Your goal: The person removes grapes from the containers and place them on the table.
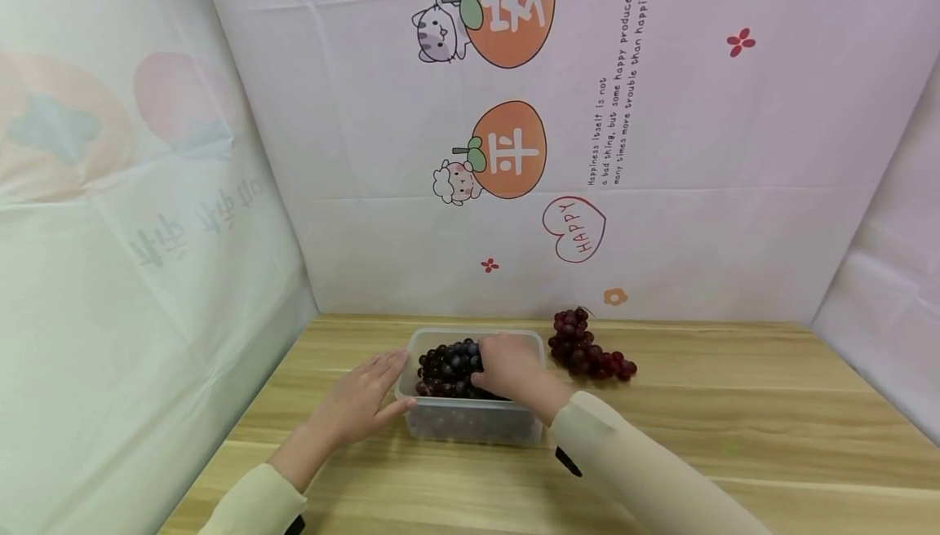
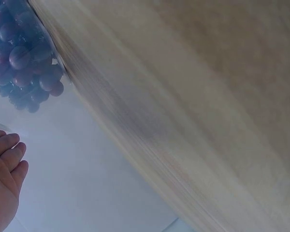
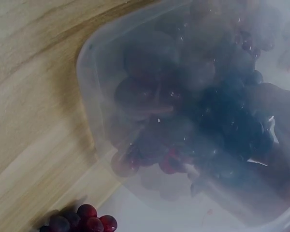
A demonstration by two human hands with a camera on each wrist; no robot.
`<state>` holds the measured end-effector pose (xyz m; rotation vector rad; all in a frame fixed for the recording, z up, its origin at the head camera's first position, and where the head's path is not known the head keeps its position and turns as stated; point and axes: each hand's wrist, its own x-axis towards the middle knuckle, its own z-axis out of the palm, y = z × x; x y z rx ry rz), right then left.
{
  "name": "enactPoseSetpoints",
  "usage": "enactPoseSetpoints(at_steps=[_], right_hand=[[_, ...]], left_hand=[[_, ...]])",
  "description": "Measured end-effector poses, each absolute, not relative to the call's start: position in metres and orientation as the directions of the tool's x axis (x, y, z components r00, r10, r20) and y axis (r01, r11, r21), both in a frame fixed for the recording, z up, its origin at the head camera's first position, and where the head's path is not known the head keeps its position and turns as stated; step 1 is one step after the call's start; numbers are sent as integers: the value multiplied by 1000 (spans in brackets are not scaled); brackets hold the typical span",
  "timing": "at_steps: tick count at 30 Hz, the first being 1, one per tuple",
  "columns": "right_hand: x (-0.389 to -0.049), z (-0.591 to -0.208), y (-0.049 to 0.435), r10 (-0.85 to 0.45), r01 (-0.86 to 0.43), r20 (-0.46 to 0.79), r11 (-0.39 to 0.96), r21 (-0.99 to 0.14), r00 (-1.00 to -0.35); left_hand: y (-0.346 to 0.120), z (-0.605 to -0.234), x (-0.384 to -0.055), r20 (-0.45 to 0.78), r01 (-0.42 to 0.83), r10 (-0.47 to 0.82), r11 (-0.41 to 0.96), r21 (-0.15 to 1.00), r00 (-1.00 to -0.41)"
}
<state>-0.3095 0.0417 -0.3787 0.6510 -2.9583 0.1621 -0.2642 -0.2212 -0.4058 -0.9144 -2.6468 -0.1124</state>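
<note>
A clear plastic container (image 1: 473, 422) holds dark grapes (image 1: 450, 368), heaped mostly toward its left side in the head view. My left hand (image 1: 363, 396) touches the container's left end with straight fingers; the left wrist view catches part of that hand (image 2: 4, 181) below the grapes (image 2: 21, 58). Over the right part of the container, my right hand (image 1: 510, 368) reaches in and grips the grapes, thumb toward the left. Its fingertips are hidden among them. Through the hazy container wall (image 3: 94, 96), the right wrist view shows dark grapes (image 3: 145, 96) only dimly.
A bunch of red grapes (image 1: 587, 351) lies on the wooden table (image 1: 705, 421) just right of the container, near the back edge. A printed white cloth (image 1: 683, 249) hangs behind the table, with further white cloth on both sides.
</note>
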Motion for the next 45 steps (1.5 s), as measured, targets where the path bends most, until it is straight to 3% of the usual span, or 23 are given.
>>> enactPoseSetpoints(at_steps=[16, 25, 34, 45], right_hand=[[-304, -378, 42, -443, -464, 173, 879, -108, -880], [-298, -375, 46, -515, -530, 256, 848, 11, -818], [-291, -374, 56, -616, -578, 395, 784, 224, -682], [-292, -366, 66, -743, -519, 485, 670, 531, -462]], left_hand=[[-221, -405, -263, 321, 600, 578, 799, -34, -751], [-221, -407, -266, 320, 605, 580, 796, -28, -749], [-222, -409, -267, 322, 611, 583, 792, -18, -746], [-222, -408, -267, 318, 612, 584, 790, -15, -747]])
